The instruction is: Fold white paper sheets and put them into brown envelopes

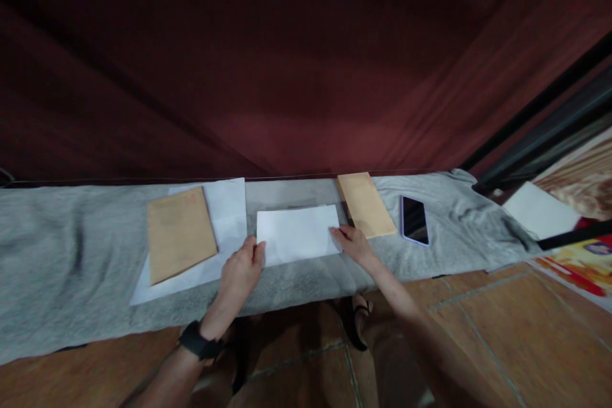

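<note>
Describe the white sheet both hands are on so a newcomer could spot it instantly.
Find the grey cloth covering the long surface under the red curtain. At its middle lies the white sheet, left hand and right hand at its lower corners. Unlike its neighbours, nothing lies on it, and it sits between two tan envelopes.

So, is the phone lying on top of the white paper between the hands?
No, the phone lies on the grey cloth, right of the tan envelope, apart from the white paper.
</note>
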### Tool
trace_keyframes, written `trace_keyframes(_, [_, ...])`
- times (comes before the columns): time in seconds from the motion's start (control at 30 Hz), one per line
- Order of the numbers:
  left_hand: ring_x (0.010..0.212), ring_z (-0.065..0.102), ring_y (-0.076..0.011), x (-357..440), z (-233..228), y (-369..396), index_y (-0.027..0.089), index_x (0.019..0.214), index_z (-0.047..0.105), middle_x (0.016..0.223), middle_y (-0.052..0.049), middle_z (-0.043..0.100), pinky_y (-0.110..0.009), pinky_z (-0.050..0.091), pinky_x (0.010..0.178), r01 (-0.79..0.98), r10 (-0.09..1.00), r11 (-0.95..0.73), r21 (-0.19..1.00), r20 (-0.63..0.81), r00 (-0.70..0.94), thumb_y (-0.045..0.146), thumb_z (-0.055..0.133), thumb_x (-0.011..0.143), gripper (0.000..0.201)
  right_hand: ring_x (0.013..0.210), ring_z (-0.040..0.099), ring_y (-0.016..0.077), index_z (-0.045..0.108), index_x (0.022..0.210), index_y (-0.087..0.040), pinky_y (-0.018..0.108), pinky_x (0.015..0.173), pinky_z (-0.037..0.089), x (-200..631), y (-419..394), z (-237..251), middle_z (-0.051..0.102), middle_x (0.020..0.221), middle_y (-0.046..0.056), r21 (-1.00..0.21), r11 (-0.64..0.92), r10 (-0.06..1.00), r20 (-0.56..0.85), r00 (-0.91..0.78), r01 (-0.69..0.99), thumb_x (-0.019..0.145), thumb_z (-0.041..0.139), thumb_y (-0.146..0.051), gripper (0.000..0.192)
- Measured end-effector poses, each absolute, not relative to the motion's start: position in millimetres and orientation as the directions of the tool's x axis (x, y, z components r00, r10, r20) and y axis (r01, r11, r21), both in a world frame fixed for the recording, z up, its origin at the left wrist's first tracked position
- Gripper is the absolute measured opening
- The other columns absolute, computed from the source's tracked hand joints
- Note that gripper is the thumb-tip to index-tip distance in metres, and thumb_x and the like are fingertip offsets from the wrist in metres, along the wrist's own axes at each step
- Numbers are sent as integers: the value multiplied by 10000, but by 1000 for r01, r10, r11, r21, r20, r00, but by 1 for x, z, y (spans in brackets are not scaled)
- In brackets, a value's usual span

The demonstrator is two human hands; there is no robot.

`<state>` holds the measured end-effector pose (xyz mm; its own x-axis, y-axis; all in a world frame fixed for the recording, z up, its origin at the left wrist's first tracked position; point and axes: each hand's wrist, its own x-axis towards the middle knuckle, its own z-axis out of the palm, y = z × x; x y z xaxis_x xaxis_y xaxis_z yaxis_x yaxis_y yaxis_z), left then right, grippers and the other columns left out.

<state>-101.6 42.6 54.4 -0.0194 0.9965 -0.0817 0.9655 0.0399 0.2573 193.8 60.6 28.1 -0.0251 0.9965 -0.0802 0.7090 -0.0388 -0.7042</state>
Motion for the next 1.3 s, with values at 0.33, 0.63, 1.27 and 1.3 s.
trace_keyframes(0.33, [904,732,-257,-89,70,48,182,1104,582,955,-109,764,-307,459,692,984,983,124,126,-153,-104,368,313,1042,333,869,729,218,733,1002,-213,259,691,460,178,62,33,777,918,90,-322,-107,992,-102,78,941,1034,462,-406,334])
trace_keyframes(0.63, [903,736,-266,-87,66,51,178,1155,580,940,-111,759,-323,496,714,988,980,136,72,-154,-124,396,285,1044,384,881,759,226,704,1096,-202,257,702,494,162,57,40,786,912,95,-143,-131,989,-83,120,981,1061,404,-396,359])
trace_keyframes(1.27, [836,747,-304,-83,56,55,145,1186,601,852,-145,749,-349,509,662,994,994,98,38,-50,-96,360,296,1037,402,1006,666,279,631,1150,-140,377,875,509,155,59,27,710,1045,153,-171,7,961,272,41,985,994,482,-242,239])
trace_keyframes(1.3, [833,747,-305,-83,55,55,146,1191,602,847,-145,748,-349,509,661,995,995,95,40,-45,-93,358,295,1036,404,1060,644,286,621,1202,-136,400,921,504,154,60,26,695,1114,161,-205,63,954,299,2,977,995,475,-245,275])
